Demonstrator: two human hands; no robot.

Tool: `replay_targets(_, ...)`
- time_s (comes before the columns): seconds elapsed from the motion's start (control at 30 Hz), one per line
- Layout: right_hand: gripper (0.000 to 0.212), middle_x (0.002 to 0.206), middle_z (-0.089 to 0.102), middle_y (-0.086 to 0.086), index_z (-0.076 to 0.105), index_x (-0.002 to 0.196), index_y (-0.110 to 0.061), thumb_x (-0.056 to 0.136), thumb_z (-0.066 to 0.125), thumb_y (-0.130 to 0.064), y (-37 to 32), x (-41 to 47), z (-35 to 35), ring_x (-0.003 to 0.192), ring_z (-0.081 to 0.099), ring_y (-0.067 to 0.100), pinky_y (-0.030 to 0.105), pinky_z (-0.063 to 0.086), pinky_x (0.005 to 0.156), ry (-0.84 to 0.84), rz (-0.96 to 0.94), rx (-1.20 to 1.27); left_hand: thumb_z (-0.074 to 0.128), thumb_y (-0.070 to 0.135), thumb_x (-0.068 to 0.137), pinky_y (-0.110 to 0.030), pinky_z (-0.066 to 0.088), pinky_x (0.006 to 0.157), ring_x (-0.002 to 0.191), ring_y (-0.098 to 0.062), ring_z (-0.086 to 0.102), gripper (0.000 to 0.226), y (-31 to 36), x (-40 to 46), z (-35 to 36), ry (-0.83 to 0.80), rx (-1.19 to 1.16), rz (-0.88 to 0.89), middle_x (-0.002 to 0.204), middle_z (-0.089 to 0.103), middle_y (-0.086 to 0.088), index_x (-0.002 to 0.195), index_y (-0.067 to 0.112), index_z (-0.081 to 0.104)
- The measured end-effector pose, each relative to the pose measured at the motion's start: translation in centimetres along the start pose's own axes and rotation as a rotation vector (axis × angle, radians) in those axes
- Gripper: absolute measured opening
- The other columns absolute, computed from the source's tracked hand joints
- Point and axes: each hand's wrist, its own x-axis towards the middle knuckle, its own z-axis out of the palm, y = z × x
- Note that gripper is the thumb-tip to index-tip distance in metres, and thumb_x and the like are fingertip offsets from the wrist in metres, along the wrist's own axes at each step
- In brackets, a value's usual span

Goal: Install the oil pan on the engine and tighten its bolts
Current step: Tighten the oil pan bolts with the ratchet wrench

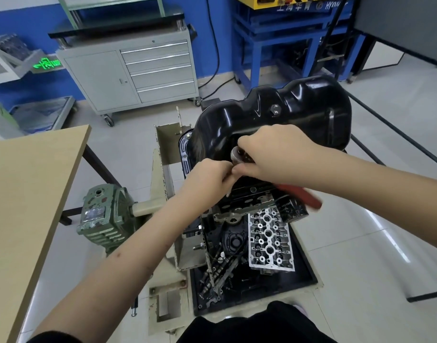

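A glossy black oil pan (274, 112) sits on top of the engine (252, 194), which is mounted on a beige stand. My right hand (274, 154) grips the silver head of a ratchet wrench (238, 154) at the pan's near flange; its red handle (301, 195) sticks out to the right under my forearm. My left hand (207, 179) is curled right beside it and pinches something small and metal at the flange edge. The bolt under the ratchet is hidden by my hands.
A black tray (304, 276) below the engine holds a cylinder head (270, 241), camshafts and loose parts. A wooden table (26, 194) stands at left, a green gearbox (101, 216) beside the stand, a grey tool cabinet (130, 75) behind.
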Motion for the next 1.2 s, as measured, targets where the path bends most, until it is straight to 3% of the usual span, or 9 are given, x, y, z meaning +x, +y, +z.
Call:
replay_targets(0.1, 0.025, 0.093, 0.054, -0.003, 0.052, 0.113, -0.023, 0.092, 0.046, -0.036, 0.4, 0.1, -0.4, 0.088, 0.053, 0.021, 0.029, 0.035, 0.064, -0.042, -0.127, -0.037, 0.051, 0.024, 0.093, -0.025, 0.02, 0.052, 0.042, -0.007, 0.03, 0.042, -0.4, 0.1, -0.6, -0.107, 0.004, 0.07, 0.045, 0.032, 0.008, 0.055, 0.015, 0.035)
replay_targets(0.17, 0.028, 0.103, 0.058, -0.002, 0.052, 0.117, -0.025, 0.092, 0.047, -0.036, 0.6, 0.1, -0.6, 0.097, 0.056, 0.022, 0.032, 0.041, 0.073, -0.051, -0.186, -0.074, 0.051, 0.024, 0.092, -0.025, 0.022, 0.053, 0.044, -0.008, 0.031, 0.037, -0.6, 0.4, -1.0, -0.169, 0.013, 0.072, 0.047, 0.034, 0.008, 0.059, 0.014, 0.038)
replay_targets(0.23, 0.027, 0.081, 0.054, -0.003, 0.057, 0.098, -0.023, 0.089, 0.049, -0.046, 0.5, 0.2, -0.9, 0.08, 0.054, 0.023, 0.03, 0.038, 0.058, -0.054, -0.14, -0.074, 0.048, 0.025, 0.093, -0.026, 0.025, 0.053, 0.045, -0.01, 0.034, 0.038, -0.6, 0.4, -1.2, -0.181, 0.028, 0.056, 0.047, 0.036, 0.008, 0.058, 0.016, 0.037)
replay_targets(0.37, 0.045, 0.06, 0.031, -0.007, 0.031, 0.061, -0.024, 0.085, 0.046, -0.059, -0.3, -0.1, -0.7, 0.052, 0.031, 0.011, 0.025, 0.019, 0.044, -0.076, -0.029, -0.046, 0.05, 0.023, 0.09, -0.026, 0.029, 0.055, 0.053, -0.018, 0.04, 0.029, -0.2, 0.1, -0.8, -0.088, 0.032, 0.012, 0.049, 0.037, 0.006, 0.064, 0.015, 0.04)
replay_targets(0.57, 0.028, 0.107, 0.056, -0.001, 0.047, 0.121, -0.024, 0.093, 0.047, -0.026, -0.2, 0.2, -0.3, 0.098, 0.055, 0.022, 0.028, 0.03, 0.064, -0.042, -0.146, -0.072, 0.052, 0.023, 0.092, -0.028, 0.023, 0.05, 0.042, -0.012, 0.028, 0.043, -0.4, 0.5, -1.8, -0.203, -0.005, 0.062, 0.044, 0.032, 0.003, 0.054, 0.012, 0.037)
replay_targets(0.73, 0.032, 0.067, 0.033, -0.003, 0.055, 0.1, -0.015, 0.09, 0.049, -0.046, -0.8, 0.4, -0.9, 0.07, 0.038, 0.02, 0.026, 0.022, 0.048, -0.05, -0.071, -0.074, 0.053, 0.025, 0.092, -0.015, 0.031, 0.045, 0.04, -0.006, 0.041, 0.043, -0.6, -0.1, -1.6, -0.165, -0.127, -0.019, 0.04, 0.042, 0.008, 0.05, 0.014, 0.044)
replay_targets(0.9, 0.048, 0.061, 0.027, -0.005, 0.03, 0.06, -0.014, 0.091, 0.044, -0.048, -0.8, 0.8, -0.3, 0.06, 0.031, 0.016, 0.028, 0.025, 0.054, -0.057, 0.012, 0.048, 0.058, 0.022, 0.089, -0.02, 0.028, 0.05, 0.048, -0.013, 0.041, 0.029, -0.5, -0.4, -0.7, 0.019, -0.15, -0.035, 0.053, 0.056, -0.007, 0.069, 0.001, 0.06)
replay_targets(1.07, 0.04, 0.062, 0.044, -0.003, 0.038, 0.066, -0.014, 0.092, 0.044, -0.044, -0.6, 0.9, 1.2, 0.052, 0.041, 0.007, 0.022, 0.031, 0.048, -0.035, 0.046, 0.393, 0.054, 0.015, 0.09, -0.02, 0.031, 0.051, 0.05, -0.014, 0.046, 0.024, -0.7, -0.6, -0.7, 0.025, -0.178, -0.026, 0.058, 0.059, -0.007, 0.074, 0.0, 0.062)
replay_targets(1.2, 0.027, 0.067, 0.047, -0.01, 0.048, 0.081, -0.016, 0.088, 0.054, -0.041, 1.0, 1.3, 0.7, 0.058, 0.041, 0.005, 0.022, 0.031, 0.051, -0.088, -0.147, 0.357, 0.053, 0.024, 0.091, -0.018, 0.03, 0.045, 0.042, -0.009, 0.038, 0.032, -1.0, -0.7, -0.9, -0.015, -0.167, -0.039, 0.047, 0.046, 0.004, 0.06, 0.016, 0.049)
